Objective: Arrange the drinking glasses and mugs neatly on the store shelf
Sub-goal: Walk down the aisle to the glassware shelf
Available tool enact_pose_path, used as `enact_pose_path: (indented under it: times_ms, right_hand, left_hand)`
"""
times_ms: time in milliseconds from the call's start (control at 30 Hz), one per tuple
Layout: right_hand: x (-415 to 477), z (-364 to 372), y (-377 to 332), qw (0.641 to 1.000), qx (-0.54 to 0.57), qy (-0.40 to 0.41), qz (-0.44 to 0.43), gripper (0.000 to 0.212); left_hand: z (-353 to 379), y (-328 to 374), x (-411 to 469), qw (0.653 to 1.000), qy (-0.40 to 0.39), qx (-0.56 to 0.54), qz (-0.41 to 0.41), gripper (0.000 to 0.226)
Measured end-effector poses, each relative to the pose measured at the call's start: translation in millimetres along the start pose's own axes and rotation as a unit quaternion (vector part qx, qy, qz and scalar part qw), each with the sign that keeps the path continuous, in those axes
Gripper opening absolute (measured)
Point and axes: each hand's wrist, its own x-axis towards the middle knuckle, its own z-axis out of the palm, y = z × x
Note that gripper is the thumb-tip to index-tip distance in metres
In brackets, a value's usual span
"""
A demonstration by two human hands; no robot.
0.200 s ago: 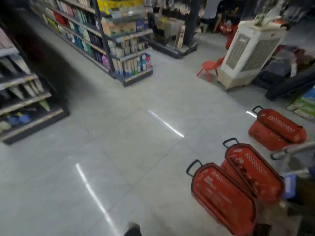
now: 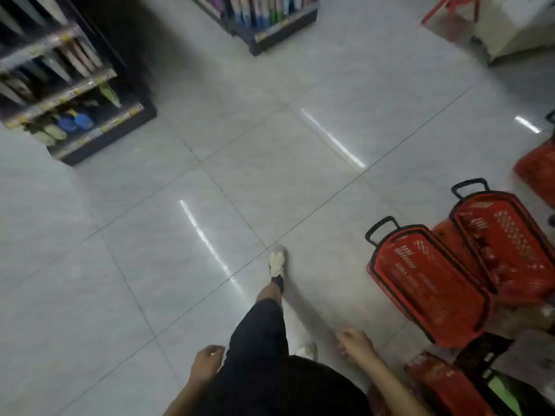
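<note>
No drinking glasses or mugs are in view. I look down at a grey tiled shop floor. My left hand (image 2: 206, 364) hangs beside my dark-trousered leg with its fingers loosely curled, holding nothing. My right hand (image 2: 353, 343) hangs low at the right, fingers loosely curled and empty. One foot in a white shoe (image 2: 277, 261) is stepped forward on the tiles.
A dark shelf unit (image 2: 90, 115) with packaged goods stands at the left, another shelf end (image 2: 279, 28) at the top middle. Red shopping baskets (image 2: 426, 283) stand tilted at the right, one more red basket (image 2: 537, 172) further back. A red stool (image 2: 450, 7) and a white appliance (image 2: 516, 31) are at the top right.
The view has tipped downward and moved forward. My two hands, my leg and foot have come into view at the bottom. The baskets now sit closer at the right.
</note>
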Motion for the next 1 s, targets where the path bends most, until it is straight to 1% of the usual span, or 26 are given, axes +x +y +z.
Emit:
enact_pose_path:
  times_ms: [67,100,133,200,267,333,433,533,667,767,833,900,1000]
  right_hand:
    - [27,-14,-34,1.000,0.004,-0.019,0.011,0.028]
    - [39,-23,-56,1.000,0.016,-0.023,0.015,0.026]
    - [49,-31,-82,1.000,0.023,-0.019,0.006,0.024]
    - [64,-50,-129,1.000,0.020,-0.019,-0.003,0.020]
    - [82,-72,-161,1.000,0.022,-0.003,0.009,0.019]
    - [100,-93,-184,0.999,0.020,0.016,0.036,0.021]
    - [126,-126,-216,0.996,0.036,0.046,0.065,0.019]
    - [143,-164,-256,0.990,0.073,0.076,0.094,0.018]
    - [176,-210,-313,0.972,0.164,0.077,0.148,0.022]
    - [222,-251,-362,0.968,0.173,0.066,0.167,0.018]
    - [269,-284,-396,0.974,0.159,0.058,0.153,0.018]
    - [314,-325,-440,0.977,0.144,0.055,0.147,0.023]
    - [364,-403,-538,0.991,0.081,0.050,0.097,0.020]
  left_hand:
    - [-17,45,15,0.999,-0.001,-0.021,-0.032,0.023]
    - [-24,63,21,0.998,-0.007,-0.031,-0.062,0.021]
    - [-32,80,35,0.997,-0.002,-0.035,-0.062,0.021]
    - [-49,123,57,0.996,-0.026,-0.034,-0.081,0.021]
    - [-70,180,91,0.995,-0.043,-0.034,-0.088,0.019]
    - [-92,256,125,0.993,-0.063,-0.030,-0.091,0.015]
    - [-123,391,175,0.994,-0.080,-0.031,-0.065,0.016]
    - [-148,528,225,0.995,-0.100,-0.005,0.004,0.017]
    - [-171,696,286,0.990,-0.111,0.005,0.090,0.016]
    - [-184,801,325,0.984,-0.116,0.010,0.137,0.016]
    - [-194,853,351,0.984,-0.114,0.007,0.138,0.015]
    - [-205,896,374,0.988,-0.103,0.006,0.117,0.016]
    - [-228,943,399,0.995,-0.073,-0.011,0.065,0.017]
